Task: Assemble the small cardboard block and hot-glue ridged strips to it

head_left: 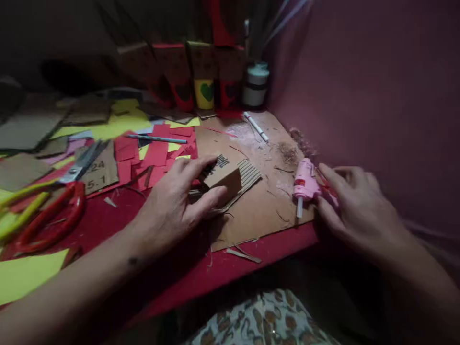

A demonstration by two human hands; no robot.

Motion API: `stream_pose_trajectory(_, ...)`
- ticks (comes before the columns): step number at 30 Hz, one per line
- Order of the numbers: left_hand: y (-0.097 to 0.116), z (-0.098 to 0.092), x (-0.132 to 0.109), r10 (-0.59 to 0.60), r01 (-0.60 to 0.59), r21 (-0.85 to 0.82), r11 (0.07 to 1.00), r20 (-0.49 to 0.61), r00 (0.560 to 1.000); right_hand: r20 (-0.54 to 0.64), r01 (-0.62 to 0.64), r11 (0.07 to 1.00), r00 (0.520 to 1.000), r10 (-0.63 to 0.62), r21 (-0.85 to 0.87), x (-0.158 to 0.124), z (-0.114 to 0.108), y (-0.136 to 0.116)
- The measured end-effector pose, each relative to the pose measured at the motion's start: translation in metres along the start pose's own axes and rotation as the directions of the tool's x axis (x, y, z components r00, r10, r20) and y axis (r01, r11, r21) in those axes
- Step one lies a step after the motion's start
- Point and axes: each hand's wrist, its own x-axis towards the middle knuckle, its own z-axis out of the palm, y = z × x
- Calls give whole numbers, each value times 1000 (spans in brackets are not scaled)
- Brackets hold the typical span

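My left hand holds a small folded cardboard piece between thumb and fingers. Dark print shows on its top, and a flap with exposed corrugation juts out at its right. Beneath it lies a flat cardboard sheet. At the sheet's right edge, my right hand has its thumb and forefinger at the handle end of a pink hot glue gun. A clear glue stick pokes out of the gun on the near side. The other right fingers are curled and partly hidden.
Large scissors with red and yellow handles lie at left among red paper scraps and cardboard pieces. Several decorated cups and a lidded jar stand behind. A white stick lies near them. A wall bounds the right.
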Motion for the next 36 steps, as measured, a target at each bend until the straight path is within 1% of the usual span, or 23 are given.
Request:
stream_pose_trajectory(1,0,0,0,-3,3,8,1000,0,1000,-85,23,998,996,-18,55,0,-6,-9)
stream_pose_trajectory(2,-1,0,0,-4,4,16,1000,-1,1000,-133,36,994,991,-22,105,1,-11,-18)
stream_pose_trajectory(3,-1,0,0,-2,2,25,1000,-4,1000,-195,86,980,980,-49,181,2,-14,-27)
stream_pose_trajectory(4,-1,0,0,3,-2,34,999,-7,1000,-222,141,946,972,-76,291,4,-15,-36)
stream_pose_trajectory(6,-1,0,0,23,-22,55,998,-19,1000,-180,210,821,975,-133,531,11,-11,-55)
stream_pose_trajectory(7,-1,0,0,34,-33,65,997,-24,999,-144,196,753,980,-135,628,15,-6,-63)
stream_pose_trajectory(8,0,0,0,44,-42,74,996,-28,999,-104,155,701,988,-116,696,19,0,-70)
stream_pose_trajectory(10,0,-1,0,63,-60,91,994,-35,997,-57,96,627,995,-82,773,25,12,-81)
stream_pose_trajectory(11,1,-1,0,67,-63,98,993,-35,997,-58,85,619,996,-64,781,28,18,-84)
stream_pose_trajectory(15,3,-1,-2,78,-72,119,990,-46,996,-45,88,643,996,-83,761,29,29,-89)
stream_pose_trajectory(18,4,1,-4,83,-75,126,989,-57,995,-35,71,643,997,-68,762,30,28,-88)
stream_pose_trajectory(21,5,3,-4,78,-69,124,990,-67,995,-15,62,671,997,-76,739,37,21,-87)
stream_pose_trajectory(22,6,4,-4,76,-67,127,990,-69,995,13,49,685,996,-85,727,41,18,-87)
stream_pose_trajectory(24,7,6,-3,79,-68,133,989,-75,994,116,-16,700,989,-95,714,49,11,-87)
stream_pose_trajectory(27,8,8,-3,106,-95,127,987,-86,991,252,-79,737,959,-127,672,61,1,-85)
stream_pose_trajectory(29,8,8,-4,120,-108,124,986,-89,989,286,-88,750,948,-139,656,68,-2,-84)
stream_pose_trajectory(33,6,7,-4,137,-125,138,983,-86,987,277,-88,722,950,-147,687,79,1,-82)
stream_pose_trajectory(36,5,7,-3,158,-145,154,977,-80,984,241,-70,701,959,-149,710,84,7,-79)
